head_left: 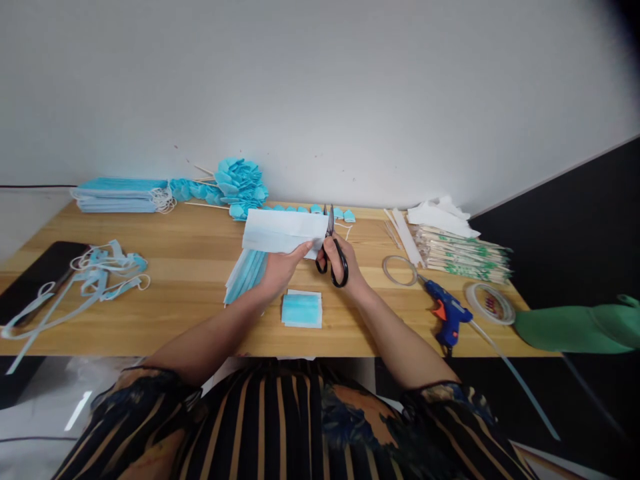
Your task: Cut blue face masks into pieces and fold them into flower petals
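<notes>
My left hand (286, 268) grips a pale blue-white face mask (283, 230), thumb on top, holding it up above the table. Black-handled scissors (341, 264) are in my right hand (345, 257), blades pointing away from me at the mask's right end. A thin ear loop (345, 230) shows just right of the blades. Beneath my left hand lies a fanned stack of blue masks (246, 277). Nearer to me rests a small stack of cut blue pieces (302, 309).
Blue fabric flowers (241, 183) and a mask stack (120, 195) lie at the back left. Cut strips (107, 267) overlap a black phone-like slab (37, 273). At right are a blue glue gun (447, 310), tape roll (490, 303), packaged sticks (460, 253) and a green bottle (575, 328).
</notes>
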`<state>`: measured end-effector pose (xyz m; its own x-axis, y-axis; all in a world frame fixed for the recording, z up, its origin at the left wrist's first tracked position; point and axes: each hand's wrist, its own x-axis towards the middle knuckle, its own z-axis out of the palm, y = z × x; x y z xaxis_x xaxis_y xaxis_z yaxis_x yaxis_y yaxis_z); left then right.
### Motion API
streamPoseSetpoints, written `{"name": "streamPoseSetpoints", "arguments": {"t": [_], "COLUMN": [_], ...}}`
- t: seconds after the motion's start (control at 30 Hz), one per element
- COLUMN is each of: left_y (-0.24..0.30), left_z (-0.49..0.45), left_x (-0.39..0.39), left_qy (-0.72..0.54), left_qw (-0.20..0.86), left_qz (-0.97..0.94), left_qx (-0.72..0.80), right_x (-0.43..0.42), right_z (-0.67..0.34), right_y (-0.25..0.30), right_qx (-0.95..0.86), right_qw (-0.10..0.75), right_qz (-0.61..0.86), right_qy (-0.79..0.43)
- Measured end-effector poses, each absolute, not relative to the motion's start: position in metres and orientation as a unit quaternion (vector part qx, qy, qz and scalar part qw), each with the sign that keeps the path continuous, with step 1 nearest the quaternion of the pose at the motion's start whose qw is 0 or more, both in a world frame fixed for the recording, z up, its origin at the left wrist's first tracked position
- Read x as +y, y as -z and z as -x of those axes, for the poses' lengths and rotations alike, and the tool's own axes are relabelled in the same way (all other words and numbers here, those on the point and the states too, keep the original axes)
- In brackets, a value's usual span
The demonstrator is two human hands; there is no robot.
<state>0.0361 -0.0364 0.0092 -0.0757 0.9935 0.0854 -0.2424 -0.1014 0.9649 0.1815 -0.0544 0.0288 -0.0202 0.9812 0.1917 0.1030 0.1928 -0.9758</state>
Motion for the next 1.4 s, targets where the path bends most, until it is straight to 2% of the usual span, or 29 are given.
{"name": "streamPoseSetpoints", "arguments": {"t": [0.6, 0.83, 1.1, 1.4], "left_y": [0.001, -0.007, -0.019, -0.012], "left_z": [-0.036, -0.036, -0.026, -0.014], "left_x": [-0.033, -0.032, -0.015, 0.000], "left_qy": [-0.588, -0.606, -0.651, -0.650], "left_qw": [0.521, 0.561, 0.631, 0.604], "left_qz": [-0.434, -0.425, -0.272, -0.314], "left_qx": [0.441, 0.370, 0.322, 0.337], "right_x": [-0.056, -0.054, -0.050, -0.048], "right_z": [-0.179, -0.180, -0.181, -0.186], "right_y": [-0.030, -0.029, -0.024, -0.020], "right_qx": [-0.553, -0.569, -0.572, -0.630], "right_qw": [0.531, 0.528, 0.473, 0.409], "right_qz": [0.482, 0.475, 0.498, 0.467], "right_qy": [-0.424, -0.414, -0.449, -0.467]}}
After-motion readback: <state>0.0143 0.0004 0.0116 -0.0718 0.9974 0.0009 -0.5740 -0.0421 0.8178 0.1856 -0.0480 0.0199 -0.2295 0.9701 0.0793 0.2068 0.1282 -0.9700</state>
